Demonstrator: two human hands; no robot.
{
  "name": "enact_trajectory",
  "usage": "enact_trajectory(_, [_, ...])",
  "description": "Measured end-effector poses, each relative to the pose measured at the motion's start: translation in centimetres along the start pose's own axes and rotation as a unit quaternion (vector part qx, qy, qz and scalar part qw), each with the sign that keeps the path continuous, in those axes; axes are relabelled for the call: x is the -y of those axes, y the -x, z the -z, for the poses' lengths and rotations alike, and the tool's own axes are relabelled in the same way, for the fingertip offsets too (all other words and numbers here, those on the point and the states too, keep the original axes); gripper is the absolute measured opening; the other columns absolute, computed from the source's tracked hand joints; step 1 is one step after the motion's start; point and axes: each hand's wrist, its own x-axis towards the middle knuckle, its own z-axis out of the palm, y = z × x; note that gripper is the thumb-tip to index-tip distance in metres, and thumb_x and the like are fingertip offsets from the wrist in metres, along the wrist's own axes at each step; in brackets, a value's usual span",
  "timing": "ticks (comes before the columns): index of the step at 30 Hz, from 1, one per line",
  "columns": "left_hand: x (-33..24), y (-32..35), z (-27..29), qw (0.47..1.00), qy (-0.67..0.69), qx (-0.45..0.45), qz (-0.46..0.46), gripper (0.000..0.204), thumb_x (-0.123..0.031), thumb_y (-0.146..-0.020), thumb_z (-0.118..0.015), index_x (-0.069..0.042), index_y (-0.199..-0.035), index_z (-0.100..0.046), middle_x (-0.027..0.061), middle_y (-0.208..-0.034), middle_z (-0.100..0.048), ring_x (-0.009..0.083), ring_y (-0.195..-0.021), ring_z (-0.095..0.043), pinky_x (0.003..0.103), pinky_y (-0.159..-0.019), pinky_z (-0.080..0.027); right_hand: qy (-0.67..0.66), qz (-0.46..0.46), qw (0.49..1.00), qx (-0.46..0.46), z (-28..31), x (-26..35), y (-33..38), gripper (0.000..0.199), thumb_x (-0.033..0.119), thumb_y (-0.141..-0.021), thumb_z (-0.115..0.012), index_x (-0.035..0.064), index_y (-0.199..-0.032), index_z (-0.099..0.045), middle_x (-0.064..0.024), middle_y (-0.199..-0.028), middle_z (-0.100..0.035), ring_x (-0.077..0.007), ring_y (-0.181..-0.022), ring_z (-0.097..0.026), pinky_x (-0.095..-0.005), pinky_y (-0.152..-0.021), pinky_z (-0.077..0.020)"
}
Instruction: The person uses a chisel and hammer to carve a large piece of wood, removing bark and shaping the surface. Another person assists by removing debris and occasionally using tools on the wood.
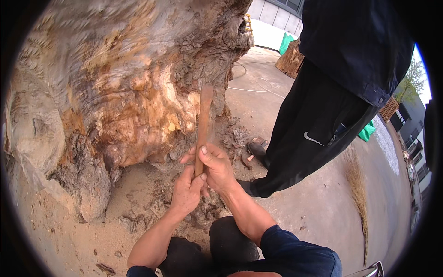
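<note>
Both hands are wrapped round a long, flat, rust-brown chisel, which stands nearly upright before me. My right hand grips it higher, thumb lying along its face. Just below and to the left, my left hand closes round the lower end, thumb bent toward it. The chisel's broader tip overlaps the bark of a huge tree stump; I cannot tell whether it touches. Pale and orange bare wood shows on the stump left of the chisel, with rough dark bark above and to the right.
Close on the right stands a person in dark clothes. Bark chips and sawdust cover the ground under the stump. A straw broom lies to the right. Farther back are another log and a green sheet.
</note>
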Motion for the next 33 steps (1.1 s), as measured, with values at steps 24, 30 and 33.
enact_trajectory(24, [-0.9, -3.3, -1.0, 0.990, 0.000, 0.008, -0.141, 0.014, -0.012, -0.104, -0.061, -0.001, -0.111, -0.058, 0.0100, -0.091, -0.066, 0.0167, -0.082, -0.059, 0.035, -0.075, -0.049, 0.070, 0.140, 0.988, 0.011, -7.2, 9.5, -3.1, 0.039, 0.041, -0.109, -0.055, 0.0025, -0.106, -0.060, -0.0091, -0.072, -0.059, -0.0148, -0.061, -0.057, -0.0262, -0.056, -0.0493])
enact_trajectory(30, [-1.9, -5.6, -0.8, 0.984, 0.050, -0.047, -0.165, 0.013, -0.008, -0.107, -0.057, -0.003, -0.116, -0.063, 0.0029, -0.097, -0.067, 0.0100, -0.087, -0.055, 0.030, -0.078, -0.047, 0.156, 0.239, 0.952, 0.109, -6.2, 8.2, -4.3, 0.033, 0.032, -0.105, -0.066, 0.0025, -0.120, -0.062, -0.0065, -0.097, -0.068, -0.0118, -0.085, -0.063, -0.0238, -0.068, -0.0506])
enact_trajectory(33, [-1.9, -6.4, -0.8, 0.977, 0.067, -0.076, -0.186, 0.015, -0.006, -0.106, -0.058, -0.003, -0.119, -0.065, 0.0014, -0.101, -0.067, 0.0100, -0.092, -0.056, 0.028, -0.082, -0.047, 0.200, 0.227, 0.945, 0.123, -5.5, 8.9, -3.5, 0.034, 0.029, -0.104, -0.067, 0.0022, -0.125, -0.062, -0.0072, -0.106, -0.069, -0.0125, -0.091, -0.064, -0.0256, -0.071, -0.0525])
